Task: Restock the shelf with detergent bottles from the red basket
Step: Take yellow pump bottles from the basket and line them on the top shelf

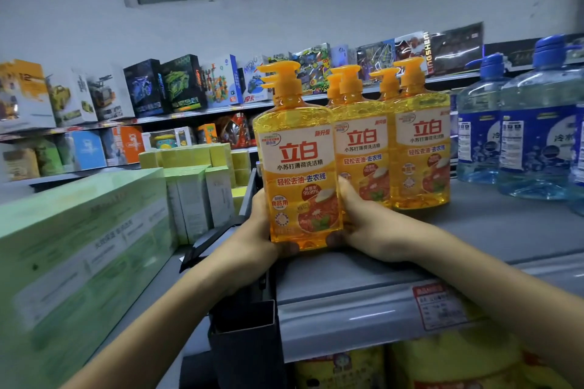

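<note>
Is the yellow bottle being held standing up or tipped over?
Upright. The bottle has its pump on top, base down between left hand and right hand.

Bare shelf (489, 230) front right; yellow bottles (420, 161) behind, blue jugs (537, 142) right, black divider (249, 186) left.

My bottle (303, 167) is clear orange-yellow, its pump (279, 76) orange, its label (298, 155) white and orange with red lettering. At frame right, pale blue jugs (537, 104) with dark blue caps (549, 47); lower left, pale green boxes (79, 246).
</note>
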